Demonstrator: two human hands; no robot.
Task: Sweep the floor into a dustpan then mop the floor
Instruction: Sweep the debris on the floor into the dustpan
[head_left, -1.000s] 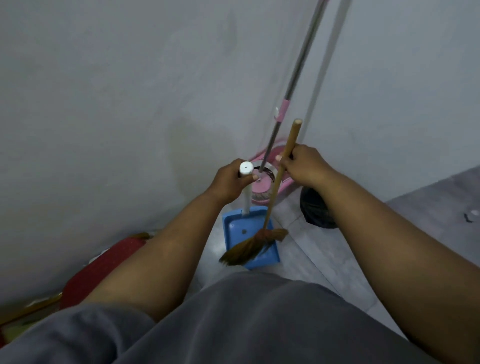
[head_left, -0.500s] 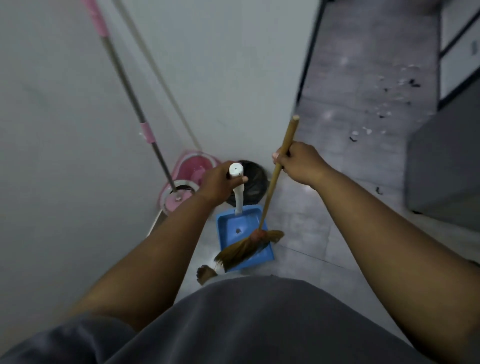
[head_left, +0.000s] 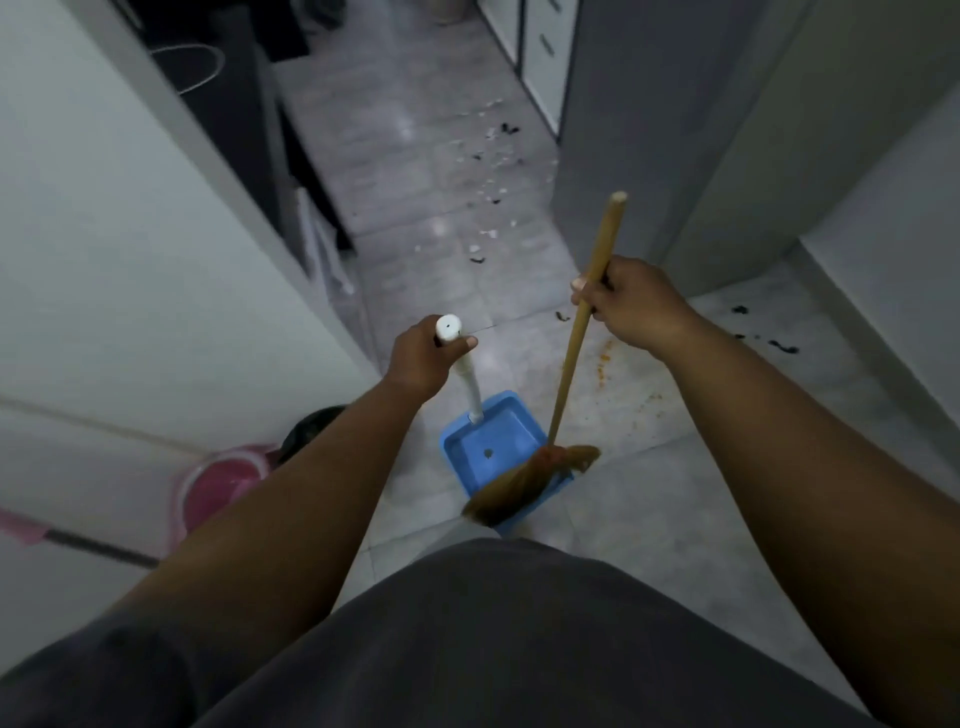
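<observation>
The tiled floor (head_left: 415, 156) runs open ahead as a narrow passage between the white wall (head_left: 130, 260) on the left and the grey cabinet (head_left: 623, 156) on the right; a pink mop bucket (head_left: 223, 483) and black bin (head_left: 311, 434) crowd the left wall, with the blue dustpan (head_left: 506, 431) and broom (head_left: 574, 358) mid-passage.

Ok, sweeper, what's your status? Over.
Left hand grips dustpan handle, right hand grips broom. Dustpan nearly empty. Scraps scattered on floor ahead; orange crumbs beside broom.
</observation>
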